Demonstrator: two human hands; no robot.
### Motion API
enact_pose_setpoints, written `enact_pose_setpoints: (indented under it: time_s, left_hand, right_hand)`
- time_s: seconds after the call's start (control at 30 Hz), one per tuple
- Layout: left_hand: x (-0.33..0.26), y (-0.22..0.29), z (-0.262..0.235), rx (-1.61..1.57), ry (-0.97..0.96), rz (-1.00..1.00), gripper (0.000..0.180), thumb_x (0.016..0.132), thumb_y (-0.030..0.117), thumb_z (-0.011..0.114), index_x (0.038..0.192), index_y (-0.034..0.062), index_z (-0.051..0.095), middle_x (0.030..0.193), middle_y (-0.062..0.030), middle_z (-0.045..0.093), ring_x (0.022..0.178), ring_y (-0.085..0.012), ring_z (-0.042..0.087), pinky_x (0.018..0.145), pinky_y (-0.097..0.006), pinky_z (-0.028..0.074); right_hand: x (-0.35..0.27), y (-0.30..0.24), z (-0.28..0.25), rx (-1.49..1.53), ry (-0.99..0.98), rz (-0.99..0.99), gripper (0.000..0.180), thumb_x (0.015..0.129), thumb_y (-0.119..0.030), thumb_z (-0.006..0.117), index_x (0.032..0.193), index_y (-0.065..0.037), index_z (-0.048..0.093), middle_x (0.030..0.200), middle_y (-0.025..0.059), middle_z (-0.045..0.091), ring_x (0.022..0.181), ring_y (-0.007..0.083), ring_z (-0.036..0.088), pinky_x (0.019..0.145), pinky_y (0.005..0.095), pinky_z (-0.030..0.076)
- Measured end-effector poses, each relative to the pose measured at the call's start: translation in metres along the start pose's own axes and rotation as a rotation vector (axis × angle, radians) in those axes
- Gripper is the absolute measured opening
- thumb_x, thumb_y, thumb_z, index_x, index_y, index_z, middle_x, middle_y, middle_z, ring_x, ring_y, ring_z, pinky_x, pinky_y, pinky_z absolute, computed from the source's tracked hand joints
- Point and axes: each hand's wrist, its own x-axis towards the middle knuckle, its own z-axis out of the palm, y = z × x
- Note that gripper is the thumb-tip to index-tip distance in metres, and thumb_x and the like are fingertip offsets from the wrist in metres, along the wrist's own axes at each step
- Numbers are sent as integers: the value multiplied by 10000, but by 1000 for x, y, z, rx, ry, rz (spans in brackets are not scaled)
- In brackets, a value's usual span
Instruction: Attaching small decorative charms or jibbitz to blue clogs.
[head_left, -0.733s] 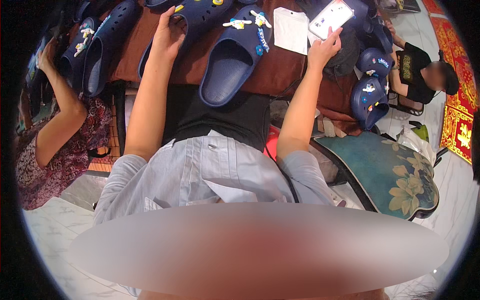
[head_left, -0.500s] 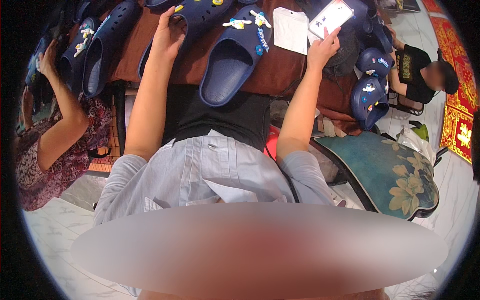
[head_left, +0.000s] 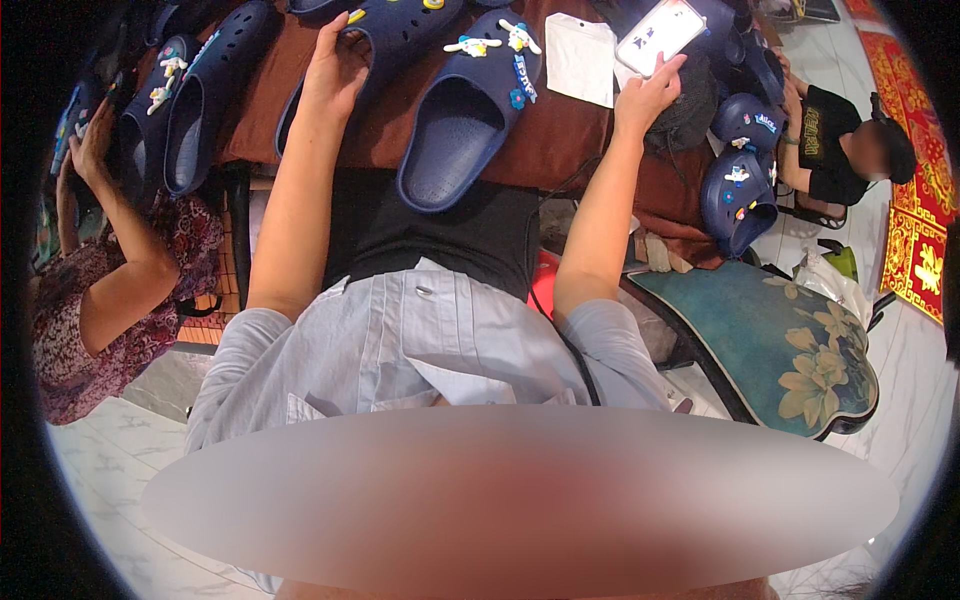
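Note:
My left hand (head_left: 335, 68) rests on the heel end of a navy clog (head_left: 385, 30) lying on the brown table (head_left: 560, 140); its fingers curl over the rim. Beside it lies another navy clog (head_left: 470, 110) with white and blue charms on its top. My right hand (head_left: 645, 95) holds up a white phone (head_left: 662, 33) by its lower edge, screen toward me. A white paper packet (head_left: 580, 58) lies just left of that hand.
More navy clogs sit at the table's left end (head_left: 200, 110) and right end (head_left: 740, 185). A person in a patterned top (head_left: 110, 290) stands at left, hands near the clogs. Another person in black (head_left: 835, 150) sits at right. A teal flowered seat (head_left: 790, 340) is at lower right.

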Motion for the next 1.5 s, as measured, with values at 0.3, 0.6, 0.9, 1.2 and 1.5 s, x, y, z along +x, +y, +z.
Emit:
enact_pose_setpoints:
  time_s: [0.3, 0.6, 0.9, 1.2, 1.5]
  left_hand:
    - [-1, -1, 4, -6, -27, 0, 313, 874, 289, 640, 1054, 34, 617, 1066, -109, 652, 1009, -252, 607, 937, -367, 467]
    - [2, 0, -4, -8, -37, -8, 323, 876, 291, 639, 1064, 30, 615, 1094, -116, 646, 1036, -257, 600, 950, -367, 459]
    - [-3, 1, 3, -43, -126, -62, 328, 877, 294, 639, 1075, 34, 617, 1110, -117, 643, 1054, -255, 594, 962, -366, 448]
    - [5, 1, -9, -37, -40, -22, 272, 866, 283, 656, 996, 45, 634, 1018, -100, 661, 990, -243, 612, 920, -369, 475]
    - [-4, -2, 6, 5, -27, 17, 286, 864, 288, 656, 1028, 55, 628, 1037, -90, 660, 991, -233, 610, 916, -360, 476]
  right_hand:
    - [0, 9, -2, -203, 111, -58, 811, 774, 96, 458, 1472, 59, 46, 1388, 195, 467, 1232, 349, 301, 1091, 394, 182]
    - [-4, -2, -7, -159, 16, -4, 794, 802, 124, 420, 1485, 22, 27, 1365, 286, 396, 1329, 308, 348, 1078, 376, 221]
    - [3, 1, -3, -219, -26, -82, 805, 783, 127, 427, 1483, 18, 46, 1459, 310, 232, 1365, 331, 290, 1098, 403, 184]
    - [-3, -2, -7, -155, 7, -69, 816, 752, 98, 439, 1481, 27, 78, 1409, 298, 343, 1319, 315, 369, 1074, 396, 185]
    - [-7, -1, -5, -232, -23, -58, 789, 788, 84, 444, 1491, -8, 97, 1339, 214, 468, 1259, 280, 419, 1034, 421, 215]
